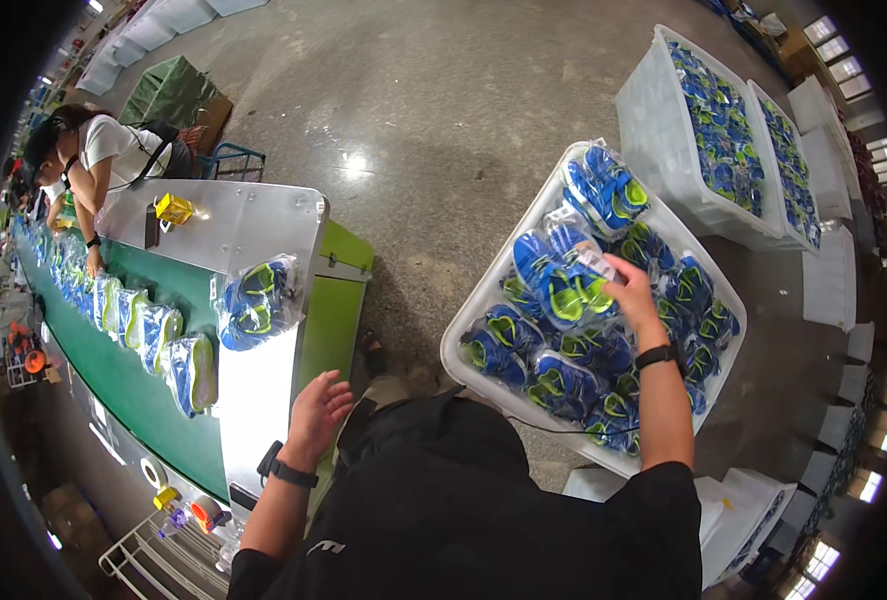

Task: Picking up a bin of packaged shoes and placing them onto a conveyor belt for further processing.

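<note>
The left hand [320, 410] is held up beside the near end of the workbench [278, 385], its forearm angled forward from the lower edge. Its fingers are loosely extended and slightly bent, with small gaps between them. The right arm is stretched forward over a white bin [452, 342], and the right hand [633, 298] is turned inward at the wrist. Its fingers are bent against the right side of a bagged pair of blue-and-green shoes [541, 268]; whether the bag is firmly gripped cannot be told. That pair is laid at a slant on top of the other bagged shoes [563, 385] with which the bin is filled. Each wrist is circled by a dark band. To the left, another bagged pair [253, 308] is set at the bench's edge, and a row of bagged shoes [160, 335] is lined up on the green belt [128, 375]. Farther off, a co-worker [113, 150] is bent over the belt, and more shoes are held in tall white bins [653, 130].
</note>
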`<state>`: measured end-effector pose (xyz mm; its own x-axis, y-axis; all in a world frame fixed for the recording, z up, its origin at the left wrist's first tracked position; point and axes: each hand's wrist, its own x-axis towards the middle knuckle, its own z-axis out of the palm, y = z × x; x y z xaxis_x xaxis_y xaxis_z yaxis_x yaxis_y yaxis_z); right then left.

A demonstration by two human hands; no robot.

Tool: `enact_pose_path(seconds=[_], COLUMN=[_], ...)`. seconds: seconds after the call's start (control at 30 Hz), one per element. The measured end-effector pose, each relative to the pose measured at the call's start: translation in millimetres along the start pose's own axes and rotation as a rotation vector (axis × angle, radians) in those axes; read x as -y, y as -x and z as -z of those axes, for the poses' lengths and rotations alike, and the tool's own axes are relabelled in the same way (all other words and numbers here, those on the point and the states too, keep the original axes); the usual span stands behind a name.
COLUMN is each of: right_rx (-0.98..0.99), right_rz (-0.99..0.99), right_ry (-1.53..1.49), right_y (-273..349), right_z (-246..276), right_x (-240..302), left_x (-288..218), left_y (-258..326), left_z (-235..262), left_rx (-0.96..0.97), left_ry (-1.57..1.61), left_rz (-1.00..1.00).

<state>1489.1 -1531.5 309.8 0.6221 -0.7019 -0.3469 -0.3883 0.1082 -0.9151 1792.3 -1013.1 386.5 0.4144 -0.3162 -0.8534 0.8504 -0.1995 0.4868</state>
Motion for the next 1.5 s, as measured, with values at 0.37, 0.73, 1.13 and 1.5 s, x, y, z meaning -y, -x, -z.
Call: enact_pose_path(seconds=[0.37, 0.73, 1.13, 1.5], right_rx=[-0.405, -0.058, -0.104, 0.402], right_rz=[0.130, 0.084, -0.026, 0.046], right_ry=[0.728, 0.428, 0.099, 0.171], right_y=[-92, -80, -56, -39], right_z=[-82, -89, -325, -590], right_x=[-113, -136, 1, 147], left_x=[35, 39, -120, -138], left_y=[49, 8, -79, -106], left_z=[71, 189, 468, 538], left_rx=[-0.359, -0.350, -1.093, -0.503], left_ry=[0.039, -0.052, -0.781, -0.776], left_rz=[-0.081, -0.045, -0.435, -0.148])
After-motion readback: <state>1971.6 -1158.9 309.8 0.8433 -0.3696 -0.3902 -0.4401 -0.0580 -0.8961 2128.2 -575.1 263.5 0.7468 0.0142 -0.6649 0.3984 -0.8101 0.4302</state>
